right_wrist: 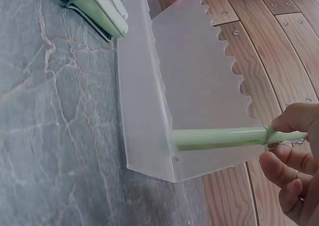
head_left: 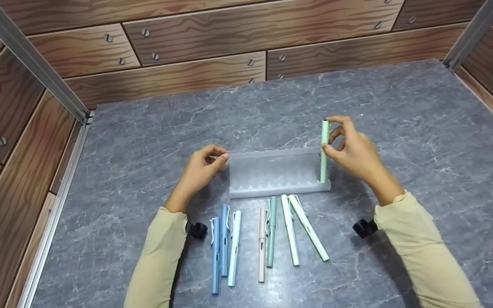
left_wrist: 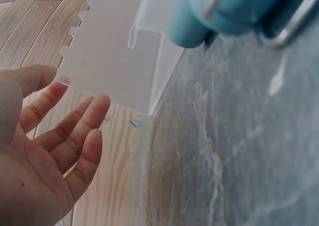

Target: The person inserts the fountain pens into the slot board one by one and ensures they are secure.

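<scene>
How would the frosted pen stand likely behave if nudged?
The stand is probably stiff: it shows no bend or sag. Its thin-walled build suggests lightness for its size. Pushed high, it might tip, since the back panel rises well above the front lip.

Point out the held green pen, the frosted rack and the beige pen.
Held green pen (right_wrist: 227,138): right wrist view, mid-length.
Frosted rack (head_left: 274,169): head view, back panel.
Beige pen (head_left: 262,257): head view, lower half.
</scene>
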The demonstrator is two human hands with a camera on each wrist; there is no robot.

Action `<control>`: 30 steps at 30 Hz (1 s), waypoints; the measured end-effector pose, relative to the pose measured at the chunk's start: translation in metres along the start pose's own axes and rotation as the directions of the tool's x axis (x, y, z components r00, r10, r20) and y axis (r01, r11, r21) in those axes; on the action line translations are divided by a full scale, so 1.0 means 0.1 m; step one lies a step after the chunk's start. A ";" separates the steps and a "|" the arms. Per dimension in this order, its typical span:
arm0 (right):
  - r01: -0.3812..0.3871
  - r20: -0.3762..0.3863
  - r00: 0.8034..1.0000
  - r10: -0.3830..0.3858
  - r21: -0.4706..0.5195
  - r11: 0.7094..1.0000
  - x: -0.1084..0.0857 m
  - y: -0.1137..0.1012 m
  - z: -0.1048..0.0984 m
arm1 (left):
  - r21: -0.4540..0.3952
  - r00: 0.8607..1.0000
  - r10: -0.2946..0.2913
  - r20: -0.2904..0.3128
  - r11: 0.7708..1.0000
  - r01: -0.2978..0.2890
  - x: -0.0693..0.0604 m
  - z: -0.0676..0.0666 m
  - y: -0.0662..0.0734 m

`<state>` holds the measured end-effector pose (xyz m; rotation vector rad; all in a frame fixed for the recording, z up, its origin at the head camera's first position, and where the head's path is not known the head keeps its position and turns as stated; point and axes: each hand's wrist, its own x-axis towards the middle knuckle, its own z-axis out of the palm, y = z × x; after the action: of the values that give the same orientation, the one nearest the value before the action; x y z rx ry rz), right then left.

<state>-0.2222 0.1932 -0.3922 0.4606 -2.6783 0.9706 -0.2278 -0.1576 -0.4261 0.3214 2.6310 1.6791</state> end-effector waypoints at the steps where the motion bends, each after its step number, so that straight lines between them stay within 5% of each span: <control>1: -0.001 0.003 1.000 0.001 -0.004 1.000 0.00 0.00 0.00 | 0.000 1.000 -0.002 0.000 1.000 0.002 0.00 0.00 0.00; 30: 0.006 -0.031 0.999 -0.009 -0.080 0.997 0.04 -0.02 0.06 | -0.003 1.000 0.025 -0.009 1.000 -0.025 0.00 0.00 0.00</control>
<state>-0.2256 0.1865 -0.3942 0.4348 -2.6737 0.8581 -0.2280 -0.1574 -0.4266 0.3494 2.6412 1.6960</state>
